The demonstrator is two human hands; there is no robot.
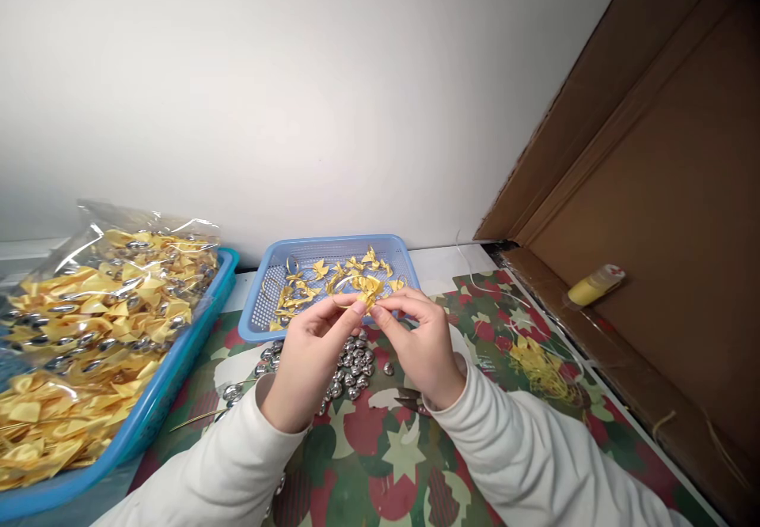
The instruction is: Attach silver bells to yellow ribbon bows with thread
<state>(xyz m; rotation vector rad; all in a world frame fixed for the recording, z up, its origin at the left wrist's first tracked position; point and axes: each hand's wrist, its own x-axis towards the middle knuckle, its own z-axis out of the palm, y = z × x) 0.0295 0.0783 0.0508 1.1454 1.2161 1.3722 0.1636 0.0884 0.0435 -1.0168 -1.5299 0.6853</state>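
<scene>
Shiny yellow ribbon bow [370, 290]: folded, pointed tips, pinched between thumb and fingers of left hand [321, 353] and right hand [419, 341], in front of blue perforated plastic basket [252, 317]. Its knot hidden by fingertips; silver metallic beads [355, 365] partly behind left hand; big tray cut off at frame edge

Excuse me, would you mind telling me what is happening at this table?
A person's left hand and right hand pinch a small yellow ribbon piece between them. Behind it sits a blue basket with similar pieces; silvery beads lie on the patterned cloth.
</scene>
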